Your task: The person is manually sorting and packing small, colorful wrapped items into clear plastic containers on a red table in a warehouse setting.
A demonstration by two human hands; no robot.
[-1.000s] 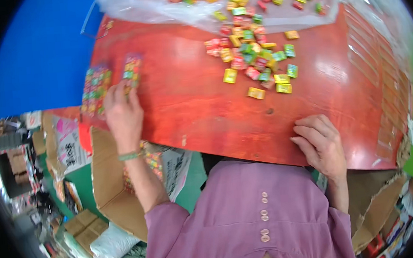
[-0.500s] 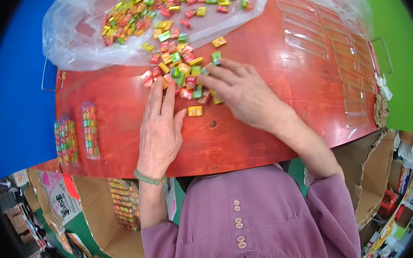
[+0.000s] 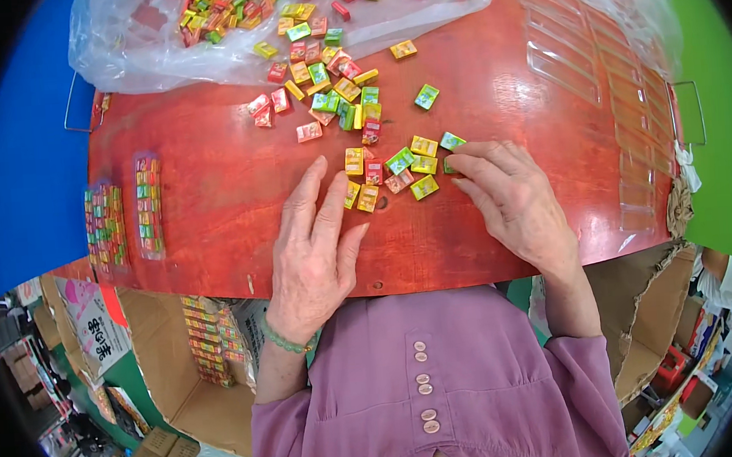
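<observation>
A glossy red table (image 3: 236,195) fills the view, blue floor to its left, green to its right — cardboard boxes (image 3: 174,395) below. Small coloured candy boxes (image 3: 395,163) lie scattered mid-table. The left hand (image 3: 312,249) rests flat, fingers spread, holding nothing; the right hand (image 3: 513,201) touches the cluster's edge, fingers loosely extended — gripping nothing visible.

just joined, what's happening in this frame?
A person works small coloured candy packets spread on a red table. The left hand lies flat, fingertips by a yellow packet. The right hand touches a green packet. More packets spill from a clear plastic bag; two filled packet strips lie at the left.
</observation>
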